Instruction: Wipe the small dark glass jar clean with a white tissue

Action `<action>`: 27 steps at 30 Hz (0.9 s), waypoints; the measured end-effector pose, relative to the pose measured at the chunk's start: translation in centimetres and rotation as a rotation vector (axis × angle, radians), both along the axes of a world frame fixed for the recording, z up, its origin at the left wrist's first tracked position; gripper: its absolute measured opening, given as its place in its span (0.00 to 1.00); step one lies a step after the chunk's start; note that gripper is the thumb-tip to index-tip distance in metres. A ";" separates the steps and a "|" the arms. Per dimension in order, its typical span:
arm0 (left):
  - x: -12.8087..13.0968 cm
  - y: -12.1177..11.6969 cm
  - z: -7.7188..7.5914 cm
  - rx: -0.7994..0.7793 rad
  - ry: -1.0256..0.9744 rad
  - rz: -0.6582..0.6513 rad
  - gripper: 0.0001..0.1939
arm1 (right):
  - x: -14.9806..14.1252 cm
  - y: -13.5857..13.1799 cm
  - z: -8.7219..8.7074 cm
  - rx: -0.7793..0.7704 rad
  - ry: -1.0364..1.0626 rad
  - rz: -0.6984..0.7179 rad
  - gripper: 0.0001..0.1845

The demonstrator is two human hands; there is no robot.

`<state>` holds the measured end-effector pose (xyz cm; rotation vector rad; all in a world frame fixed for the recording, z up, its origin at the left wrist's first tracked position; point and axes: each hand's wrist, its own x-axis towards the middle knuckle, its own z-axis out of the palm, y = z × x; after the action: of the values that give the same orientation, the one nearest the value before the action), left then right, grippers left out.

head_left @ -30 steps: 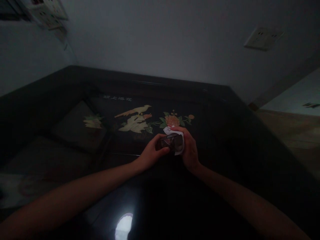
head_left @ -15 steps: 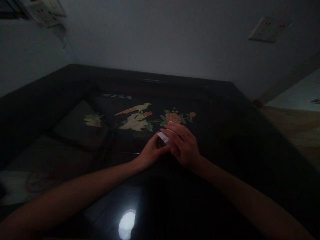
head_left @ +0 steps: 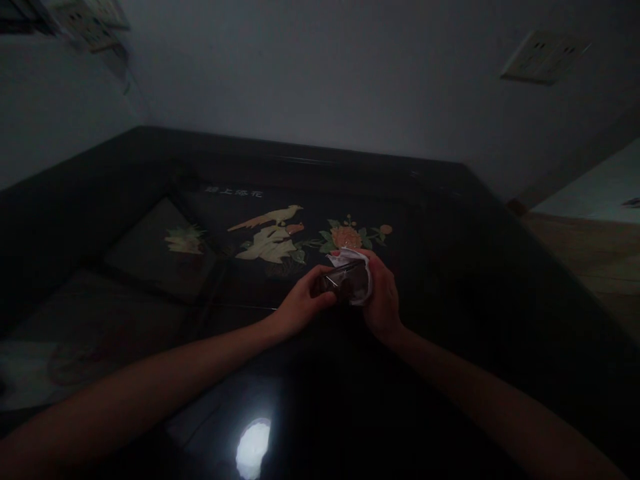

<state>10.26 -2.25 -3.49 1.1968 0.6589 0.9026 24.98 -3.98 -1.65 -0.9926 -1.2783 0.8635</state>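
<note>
Between my hands, above the dark table, is a small dark, glossy object (head_left: 345, 281); the dim light hides its exact kind. My left hand (head_left: 301, 298) grips its left end, with the thumb in front and the fingers curled behind. A crumpled white tissue or thin cloth (head_left: 369, 280) wraps around the object's right end. My right hand (head_left: 385, 299) is closed around that white piece from the right side, and most of its fingers are hidden behind it.
The glossy black table (head_left: 320, 413) has an inlaid picture of a bird (head_left: 273, 217) and a flower (head_left: 346, 237). Behind it rises a pale wall (head_left: 320, 73) with a socket plate (head_left: 545, 57) at right and more sockets (head_left: 87, 27) at upper left.
My right hand has turned and shifted right, from lying over the object to its right end. The white piece has opened out around that end, and more of the dark object shows.
</note>
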 end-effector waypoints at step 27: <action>-0.1 0.2 -0.9 -0.055 -0.006 -0.021 0.32 | 0.3 0.2 1.0 0.152 -0.188 -0.022 0.20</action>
<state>10.19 -2.02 -4.34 1.1498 0.6607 0.8650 25.27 -3.77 -0.69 -0.9817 -1.4666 0.6571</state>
